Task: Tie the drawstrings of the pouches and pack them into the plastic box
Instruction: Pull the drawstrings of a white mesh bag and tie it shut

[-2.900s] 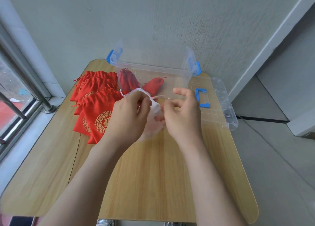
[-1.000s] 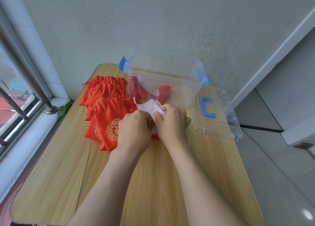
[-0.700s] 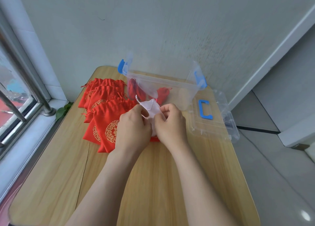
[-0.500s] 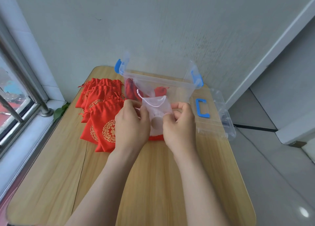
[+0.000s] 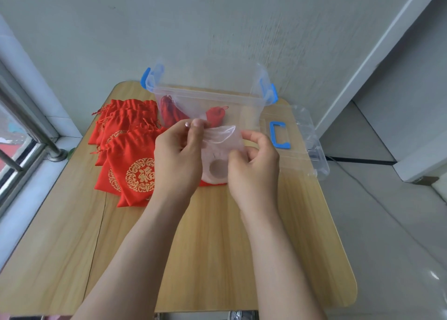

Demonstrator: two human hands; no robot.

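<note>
Head view shows a light wooden tabletop [image 5: 72,259] that carries all items within arm's reach. A clear plastic box with blue latches [image 5: 205,95] stands open at the far edge, against the wall, so finished pouches can drop straight in. Its clear lid with a blue handle [image 5: 312,145] lies flat to the right of the box, out of the working zone. A pile of flat red fabric pouches with gold emblems [image 5: 130,155] lies to the left of the box, probably stock awaiting tying. Two bunched red pouches [image 5: 216,115] rest inside the box, so packing is judged to be at an early stage.

A sheer white drawstring pouch [image 5: 221,145] is held above the tabletop, just in front of the box. The left hand [image 5: 177,157] pinches its upper left edge between thumb and forefinger. The right hand [image 5: 254,167] grips the right edge with curled fingers. This two-sided hold spreads the mouth, presumably to locate the drawstrings, which cannot be made out.
</note>
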